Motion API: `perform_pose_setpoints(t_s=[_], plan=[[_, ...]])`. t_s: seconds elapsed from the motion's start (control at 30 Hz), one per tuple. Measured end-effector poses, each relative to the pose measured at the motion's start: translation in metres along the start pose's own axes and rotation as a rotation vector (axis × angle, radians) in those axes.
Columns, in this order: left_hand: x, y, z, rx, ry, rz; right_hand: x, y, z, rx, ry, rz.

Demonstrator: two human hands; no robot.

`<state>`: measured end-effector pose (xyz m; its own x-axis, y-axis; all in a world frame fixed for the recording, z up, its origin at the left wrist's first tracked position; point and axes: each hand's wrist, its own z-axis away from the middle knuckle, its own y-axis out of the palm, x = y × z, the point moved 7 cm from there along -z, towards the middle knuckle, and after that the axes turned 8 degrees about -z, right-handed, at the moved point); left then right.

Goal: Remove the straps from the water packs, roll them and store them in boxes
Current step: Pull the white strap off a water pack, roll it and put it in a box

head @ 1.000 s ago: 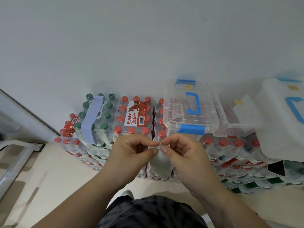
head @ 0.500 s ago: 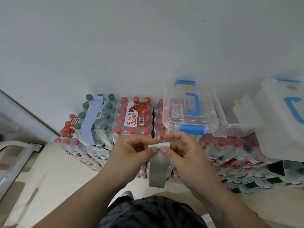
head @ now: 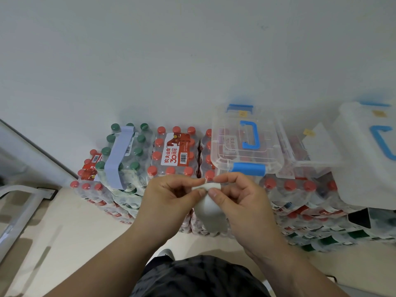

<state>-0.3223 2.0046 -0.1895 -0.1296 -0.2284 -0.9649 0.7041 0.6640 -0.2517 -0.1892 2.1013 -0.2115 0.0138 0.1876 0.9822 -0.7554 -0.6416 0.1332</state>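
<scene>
A grey-white strap (head: 209, 207) hangs between my hands, its top end folded into a small roll. My left hand (head: 169, 199) pinches the roll's left side and my right hand (head: 241, 202) pinches its right side. Behind them, shrink-wrapped water packs (head: 174, 155) with red and green caps stand stacked against the wall. A blue-grey strap (head: 120, 157) still lies over the green-capped pack. A clear box with a blue handle (head: 246, 142) rests shut on the packs just beyond my fingers.
Another clear box (head: 310, 151) stands open to the right, and a white lidded box (head: 368, 155) sits at the far right. A white metal frame (head: 15, 211) stands on the beige floor at the left. My dark-clothed knee (head: 199, 277) fills the bottom.
The strap's top end has been rolled over a little more between my fingertips; the hanging tail is shorter and bulges. Both hands stay in the same place.
</scene>
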Motion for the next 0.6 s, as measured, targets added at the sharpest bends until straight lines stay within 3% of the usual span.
perform_pose_setpoints(t_s=[0.43, 0.6], plan=[[0.0058, 0.0100, 0.0016, 0.183, -0.051, 0.082, -0.0019, -0.0038, -0.0030, 0.026, -0.035, -0.028], [0.0063, 0.0049, -0.0016, 0.090, 0.001, -0.005, -0.0025, -0.0006, -0.0030, 0.023, -0.018, -0.014]])
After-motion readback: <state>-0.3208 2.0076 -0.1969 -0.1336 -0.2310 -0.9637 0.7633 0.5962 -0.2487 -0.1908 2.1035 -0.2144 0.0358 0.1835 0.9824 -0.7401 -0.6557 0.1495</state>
